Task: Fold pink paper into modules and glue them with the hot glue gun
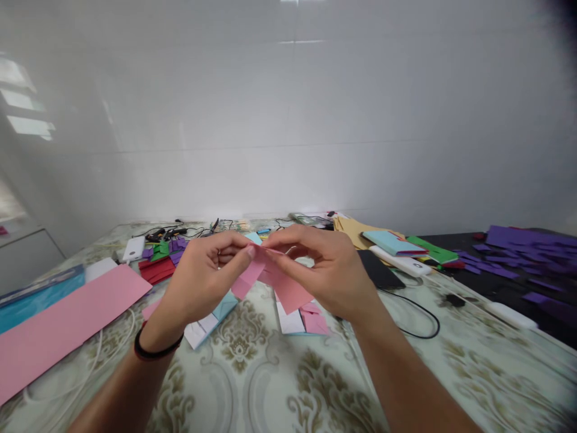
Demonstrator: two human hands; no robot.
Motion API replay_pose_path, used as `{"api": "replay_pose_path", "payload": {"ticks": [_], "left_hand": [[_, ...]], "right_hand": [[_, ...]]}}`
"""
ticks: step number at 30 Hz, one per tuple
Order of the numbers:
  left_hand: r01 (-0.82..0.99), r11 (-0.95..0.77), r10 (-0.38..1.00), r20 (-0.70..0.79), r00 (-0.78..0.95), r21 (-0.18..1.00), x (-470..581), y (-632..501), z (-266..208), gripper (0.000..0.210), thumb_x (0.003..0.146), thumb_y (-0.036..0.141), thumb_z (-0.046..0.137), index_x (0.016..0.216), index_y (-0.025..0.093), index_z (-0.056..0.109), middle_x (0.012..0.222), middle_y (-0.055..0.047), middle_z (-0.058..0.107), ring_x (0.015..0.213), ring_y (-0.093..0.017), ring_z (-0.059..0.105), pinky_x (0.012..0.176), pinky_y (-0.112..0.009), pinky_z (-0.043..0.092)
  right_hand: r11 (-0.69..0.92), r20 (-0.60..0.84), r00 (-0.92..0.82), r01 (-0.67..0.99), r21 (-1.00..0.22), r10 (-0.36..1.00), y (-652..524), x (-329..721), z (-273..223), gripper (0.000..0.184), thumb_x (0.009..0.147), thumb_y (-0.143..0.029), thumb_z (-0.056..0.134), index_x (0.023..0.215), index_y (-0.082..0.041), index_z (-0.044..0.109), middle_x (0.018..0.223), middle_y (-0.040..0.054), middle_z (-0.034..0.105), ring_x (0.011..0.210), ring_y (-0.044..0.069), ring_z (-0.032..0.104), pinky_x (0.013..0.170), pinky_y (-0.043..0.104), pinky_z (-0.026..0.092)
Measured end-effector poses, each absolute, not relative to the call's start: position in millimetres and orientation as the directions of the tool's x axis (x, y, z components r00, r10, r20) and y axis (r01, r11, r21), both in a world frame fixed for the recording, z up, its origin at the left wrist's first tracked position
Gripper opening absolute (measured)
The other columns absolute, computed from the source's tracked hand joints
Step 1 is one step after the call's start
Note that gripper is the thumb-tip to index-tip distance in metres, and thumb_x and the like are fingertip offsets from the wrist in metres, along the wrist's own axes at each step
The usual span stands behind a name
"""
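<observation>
Between my two hands, above the middle of the table, is a pink piece of paper [291, 290] with folds in it. My left hand [208, 273] pinches its upper left part between thumb and fingers. On the other side, my right hand [322, 264] grips the top edge with thumb and forefinger. Two flaps of the paper hang down below the fingertips. Beneath it lie folded papers in white and light blue [205, 325], and another white one [288, 319] with a folded pink piece [314, 319] on it. My hands partly cover these.
A long pink sheet [67, 322] lies at the left over a blue packet [45, 299]. Red folded papers [157, 270] and black cables [169, 232] sit behind. To the right are a black flat object [381, 269], coloured paper stacks [396, 242], white devices and many purple pieces [518, 255].
</observation>
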State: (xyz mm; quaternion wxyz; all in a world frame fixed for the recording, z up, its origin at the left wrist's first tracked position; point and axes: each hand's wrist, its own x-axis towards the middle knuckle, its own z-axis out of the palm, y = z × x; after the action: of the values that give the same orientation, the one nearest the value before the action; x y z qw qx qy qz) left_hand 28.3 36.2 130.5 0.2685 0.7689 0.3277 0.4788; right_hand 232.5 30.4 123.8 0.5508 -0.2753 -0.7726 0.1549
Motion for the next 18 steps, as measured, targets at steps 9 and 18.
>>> {"api": "replay_pose_path", "payload": {"ticks": [9, 18], "left_hand": [[0.250, -0.662, 0.746, 0.590, 0.310, 0.706, 29.4, 30.0, 130.4, 0.016, 0.098, 0.023, 0.066, 0.093, 0.021, 0.082, 0.066, 0.004, 0.070, 0.061, -0.010, 0.062, 0.059, -0.020, 0.046], [0.300, -0.702, 0.711, 0.608, 0.354, 0.646, 30.0, 31.0, 131.7, 0.030, 0.103, 0.029, 0.059, 0.086, 0.021, 0.081, 0.067, 0.004, 0.068, 0.062, -0.010, 0.057, 0.058, -0.021, 0.043]], "right_hand": [[0.793, 0.740, -0.290, 0.160, -0.588, 0.607, 26.1, 233.3, 127.7, 0.007, 0.095, -0.025, 0.074, 0.097, -0.025, 0.081, 0.096, 0.0034, 0.076, 0.089, 0.016, 0.071, 0.070, 0.027, 0.059], [0.730, 0.694, -0.233, 0.138, -0.669, 0.681, 28.9, 231.4, 123.7, 0.014, 0.087, -0.019, 0.084, 0.094, -0.023, 0.072, 0.083, -0.0038, 0.069, 0.075, 0.010, 0.064, 0.067, 0.021, 0.056]]}}
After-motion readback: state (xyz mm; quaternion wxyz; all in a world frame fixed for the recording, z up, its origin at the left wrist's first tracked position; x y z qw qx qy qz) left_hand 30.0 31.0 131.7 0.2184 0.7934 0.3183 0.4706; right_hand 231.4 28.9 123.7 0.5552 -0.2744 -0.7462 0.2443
